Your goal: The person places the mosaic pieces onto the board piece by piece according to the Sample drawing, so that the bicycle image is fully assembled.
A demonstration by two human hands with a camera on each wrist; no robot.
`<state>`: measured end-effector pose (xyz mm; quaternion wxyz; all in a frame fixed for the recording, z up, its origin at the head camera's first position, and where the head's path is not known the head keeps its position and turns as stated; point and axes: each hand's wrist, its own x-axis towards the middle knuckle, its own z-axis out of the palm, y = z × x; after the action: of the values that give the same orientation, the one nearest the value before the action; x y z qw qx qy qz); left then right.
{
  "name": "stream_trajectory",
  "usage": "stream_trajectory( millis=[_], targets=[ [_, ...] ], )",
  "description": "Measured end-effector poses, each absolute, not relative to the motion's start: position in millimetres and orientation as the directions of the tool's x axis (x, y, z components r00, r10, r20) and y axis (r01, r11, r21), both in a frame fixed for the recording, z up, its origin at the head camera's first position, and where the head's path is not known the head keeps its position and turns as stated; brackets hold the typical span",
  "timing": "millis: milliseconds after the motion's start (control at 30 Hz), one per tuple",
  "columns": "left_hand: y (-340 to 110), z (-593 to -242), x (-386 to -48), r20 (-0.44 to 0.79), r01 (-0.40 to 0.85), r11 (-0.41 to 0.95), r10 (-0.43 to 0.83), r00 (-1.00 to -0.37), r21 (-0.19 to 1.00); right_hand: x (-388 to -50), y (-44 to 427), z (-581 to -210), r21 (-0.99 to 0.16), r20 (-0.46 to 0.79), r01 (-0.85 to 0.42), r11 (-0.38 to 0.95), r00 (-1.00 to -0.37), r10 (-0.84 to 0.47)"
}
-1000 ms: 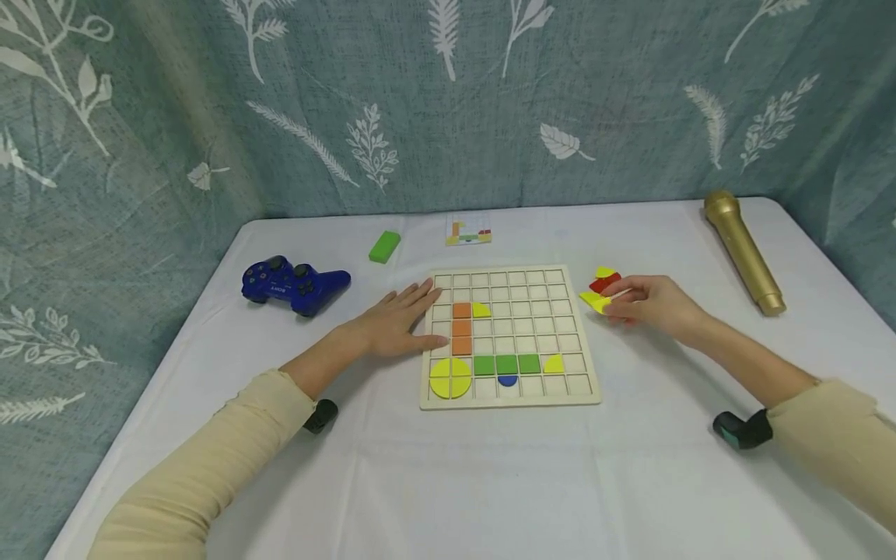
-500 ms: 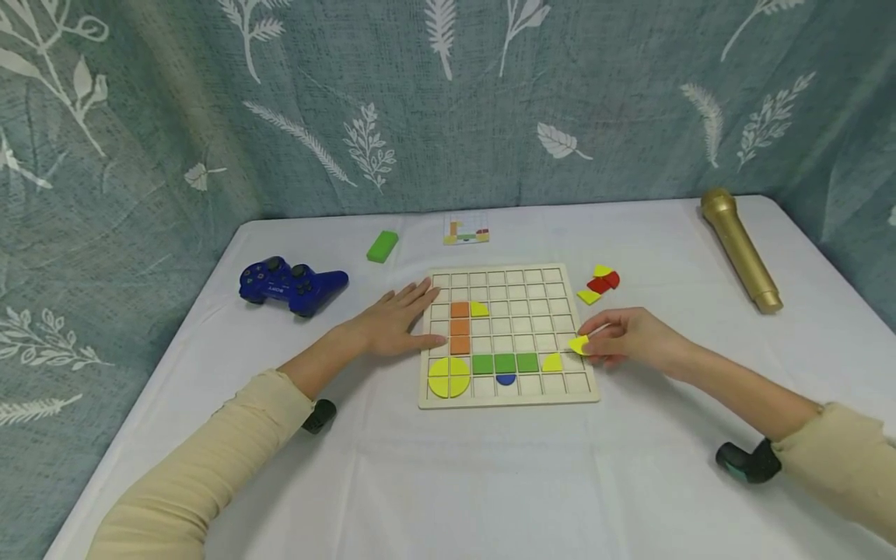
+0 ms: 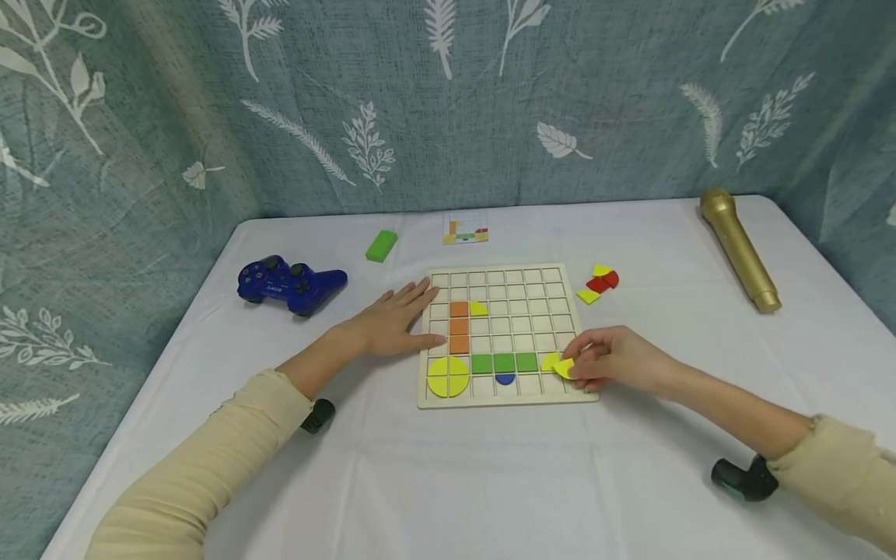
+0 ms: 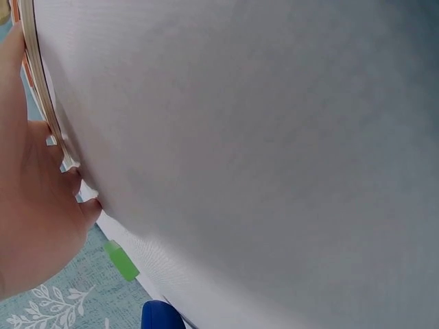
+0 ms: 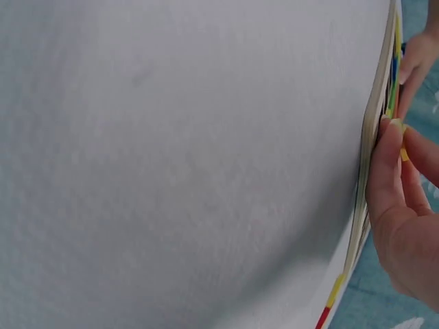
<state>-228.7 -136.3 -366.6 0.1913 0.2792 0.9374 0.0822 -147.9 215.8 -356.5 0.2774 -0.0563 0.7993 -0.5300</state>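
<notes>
A wooden grid board [image 3: 514, 394] lies on the white table with coloured tiles in its cells. On it are orange squares [image 3: 458, 327], green squares [image 3: 503, 363], a yellow circle [image 3: 448, 376] of quarter tiles, a blue half-round tile [image 3: 505, 379] and a yellow quarter-round tile [image 3: 479, 309]. My left hand [image 3: 393, 325] rests flat with spread fingers on the board's left edge. Over the board's lower right, my right hand [image 3: 616, 359] pinches a yellow quarter-round tile [image 3: 563, 369] between thumb and fingers. It partly covers another yellow tile [image 3: 549, 362] beside the green row.
Several loose red and yellow tiles [image 3: 596, 285] lie right of the board. Behind it are a small pattern card [image 3: 465, 229] and a green block [image 3: 381, 246]. A blue game controller [image 3: 291, 285] sits at left, a gold microphone [image 3: 740, 250] at far right.
My right hand has carried the yellow quarter-round tile from the loose pile toward the near side, over the board's lower right. My left hand has stayed on the board's edge.
</notes>
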Motion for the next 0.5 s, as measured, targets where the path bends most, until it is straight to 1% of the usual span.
stream_trajectory(
  millis=[267,500],
  targets=[
    [-136,-367,-228,-0.312,0.492,0.830,0.555,-0.771,0.262,-140,205,-356,-0.827,-0.321,0.074,0.557,-0.875,-0.361],
    [-136,-369,-229,-0.307,0.493,0.829,0.556,-0.772,0.262,-138,199,-355,-0.786,-0.290,0.016,0.617,-0.892,-0.346]
  ],
)
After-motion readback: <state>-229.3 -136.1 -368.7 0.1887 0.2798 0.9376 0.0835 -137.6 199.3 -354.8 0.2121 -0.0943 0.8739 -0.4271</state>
